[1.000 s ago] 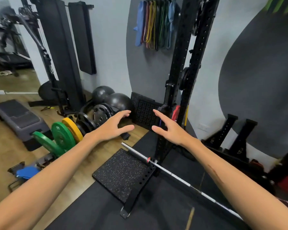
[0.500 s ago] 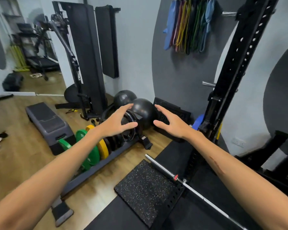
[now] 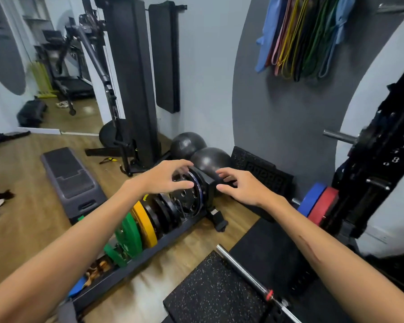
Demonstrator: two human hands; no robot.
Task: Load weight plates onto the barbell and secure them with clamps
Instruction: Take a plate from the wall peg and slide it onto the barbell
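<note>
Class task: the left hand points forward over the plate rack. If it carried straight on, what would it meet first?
Probably the black plate at the rack's far end: the left hand hangs open right by its top rim. Depth is unclear.

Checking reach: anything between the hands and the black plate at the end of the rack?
Nothing visible. The left hand and right hand flank the black plate at the rack end, both open; the black ball sits behind it.

Yellow plate (image 3: pixel 143 223), green plates (image 3: pixel 128 236); blue plate (image 3: pixel 311 198), red plate (image 3: pixel 324 205); black speckled mat (image 3: pixel 212 292).
</note>
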